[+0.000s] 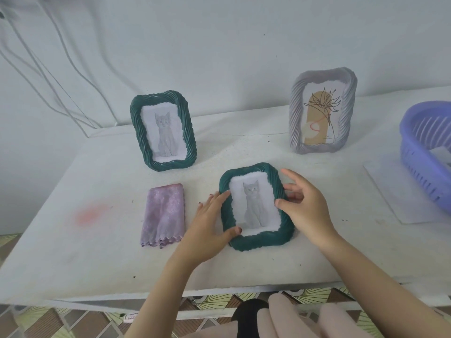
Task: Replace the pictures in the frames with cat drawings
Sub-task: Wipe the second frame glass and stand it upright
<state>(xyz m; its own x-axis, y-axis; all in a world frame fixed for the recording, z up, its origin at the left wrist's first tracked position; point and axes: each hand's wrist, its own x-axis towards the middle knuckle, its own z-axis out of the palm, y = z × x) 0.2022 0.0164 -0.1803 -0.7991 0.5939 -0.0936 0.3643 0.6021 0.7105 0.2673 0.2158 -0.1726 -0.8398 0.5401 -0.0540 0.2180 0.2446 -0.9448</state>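
Progress: two of three frames look done, one is left.

- Left frame, green, stands at the back left of the surface with a cat drawing in it. Looks finished.
- Mid frame, green, is front centre and also shows a cat. Both hands are on it. Left hand holds the left rim, fingers along the edge and thumb over the lower-left corner. Right hand grips the right rim, thumb on the front, other fingers behind the edge, index lifted off.
- Cannot tell whether the mid frame lies flat or is tipped up on its stand. The swap itself looks complete. Likely step in hand is standing it up or squaring it.
- Grey frame stands at the back right, well apart from the hands. It has its plant picture in it, so the swap there is not yet done.

Basket at the right edge has some paper inside, content unreadable, possibly the next drawing. It sits on a white sheet. Folded cloth lies left of the mid frame, untouched.

Remaining, as judged: set the mid frame down upright, then open the grey frame, pull the plant picture and fit a cat.
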